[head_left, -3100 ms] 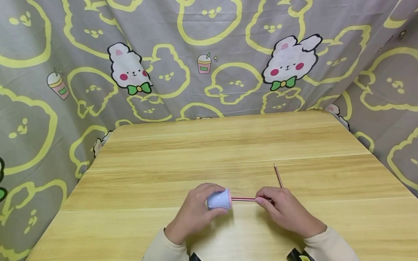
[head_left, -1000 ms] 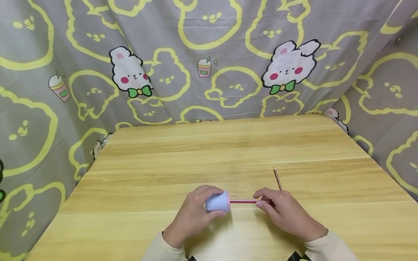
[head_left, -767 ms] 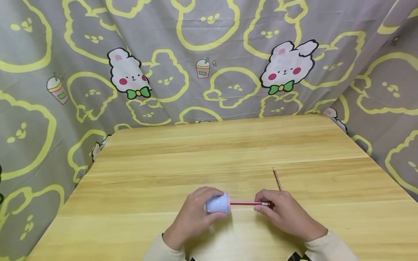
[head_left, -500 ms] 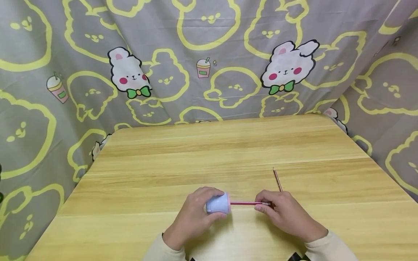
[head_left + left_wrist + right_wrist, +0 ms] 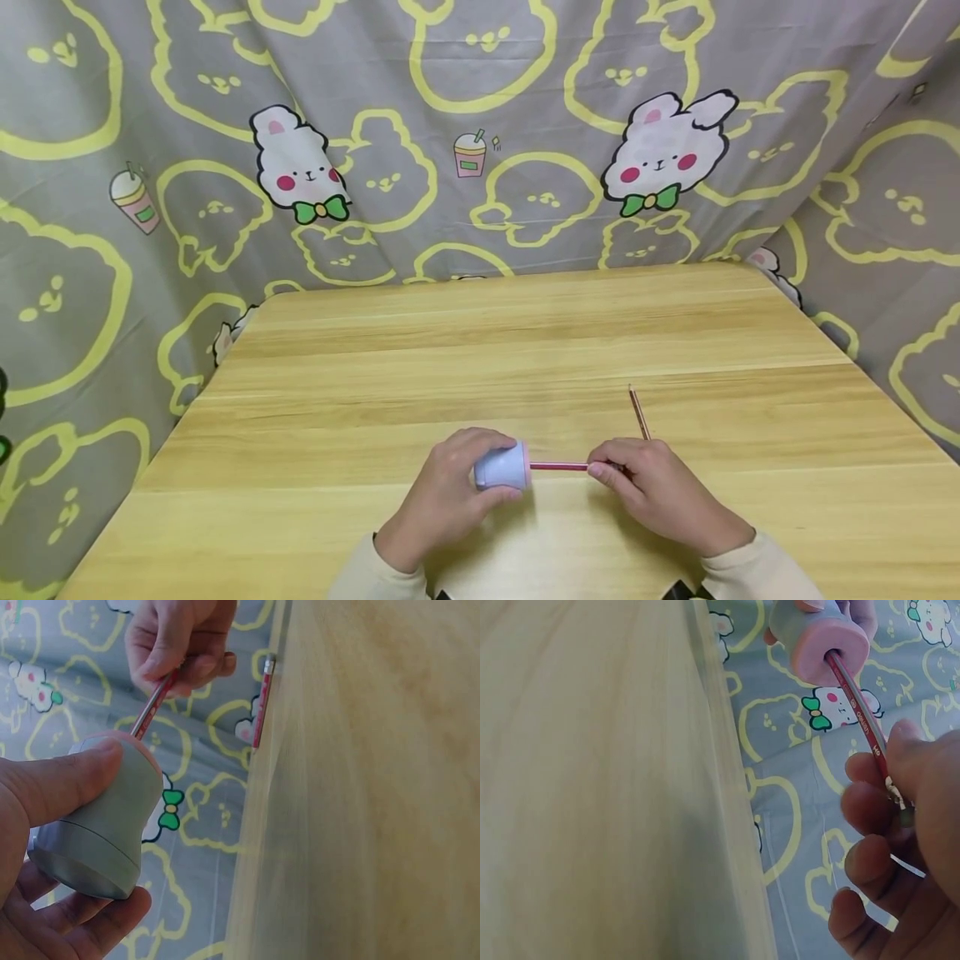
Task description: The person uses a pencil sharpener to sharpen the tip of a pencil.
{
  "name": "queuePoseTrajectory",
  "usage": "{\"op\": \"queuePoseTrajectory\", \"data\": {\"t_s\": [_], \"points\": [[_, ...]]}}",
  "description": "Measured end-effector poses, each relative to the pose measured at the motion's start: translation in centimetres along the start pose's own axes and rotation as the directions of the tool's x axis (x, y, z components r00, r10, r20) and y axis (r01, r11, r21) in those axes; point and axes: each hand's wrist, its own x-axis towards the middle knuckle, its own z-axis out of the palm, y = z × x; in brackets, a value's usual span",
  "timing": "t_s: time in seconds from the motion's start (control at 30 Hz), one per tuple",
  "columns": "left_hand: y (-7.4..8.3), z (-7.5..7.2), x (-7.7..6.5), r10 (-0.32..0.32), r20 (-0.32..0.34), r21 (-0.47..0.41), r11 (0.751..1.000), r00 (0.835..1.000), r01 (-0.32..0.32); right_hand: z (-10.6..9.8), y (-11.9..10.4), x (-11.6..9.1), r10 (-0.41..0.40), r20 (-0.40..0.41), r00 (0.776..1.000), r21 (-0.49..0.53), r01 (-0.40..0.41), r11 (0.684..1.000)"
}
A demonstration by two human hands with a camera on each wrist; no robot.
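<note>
My left hand [image 5: 453,487] grips a light blue pencil sharpener [image 5: 501,467] lying sideways, its pink face turned toward the right. A red striped pencil [image 5: 558,467] goes point first into the hole in that face, as the right wrist view shows. My right hand [image 5: 660,492] pinches the pencil near its eraser end between thumb and forefinger; the other fingers curl loosely below. The pencil's tip is hidden inside the sharpener [image 5: 829,649]. A second pencil [image 5: 638,412] lies on the table just beyond my right hand, its lower end covered by that hand in the head view.
The wooden table [image 5: 420,358] stretches ahead of both hands. A grey curtain [image 5: 540,200] with yellow outlines and white rabbits hangs along its far edge and sides. Dark straps show at the bottom edge near both sleeves.
My right fingers have shifted on the pencil, now covering the metal end that showed half a second ago. Its visible stripes have changed since the earliest frame. The sharpener stays in my left hand.
</note>
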Motion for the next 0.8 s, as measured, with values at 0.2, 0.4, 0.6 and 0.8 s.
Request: {"op": "queuePoseTrajectory", "data": {"t_s": [0.2, 0.4, 0.6, 0.8], "points": [[-0.07, 0.03, -0.04, 0.002, -0.008, 0.006, 1.000, 1.000, -0.001, -0.15, -0.19, -0.15, 0.046, 0.006, 0.999, 0.002, -0.046, 0.999], [-0.10, 0.04, -0.03, 0.012, -0.014, 0.002, 1.000, 1.000, -0.012, -0.07, -0.20, 0.01, 0.024, 0.001, 1.000, 0.018, -0.024, 1.000], [-0.05, 0.01, -0.04, 0.002, -0.006, -0.003, 1.000, 1.000, -0.002, -0.05, -0.15, 0.04, 0.009, 0.004, 1.000, 0.025, -0.009, 1.000], [0.03, 0.01, -0.03, 0.001, -0.004, -0.004, 1.000, 1.000, -0.001, 0.02, -0.12, 0.05, 0.005, 0.012, 1.000, 0.007, -0.005, 1.000]]}}
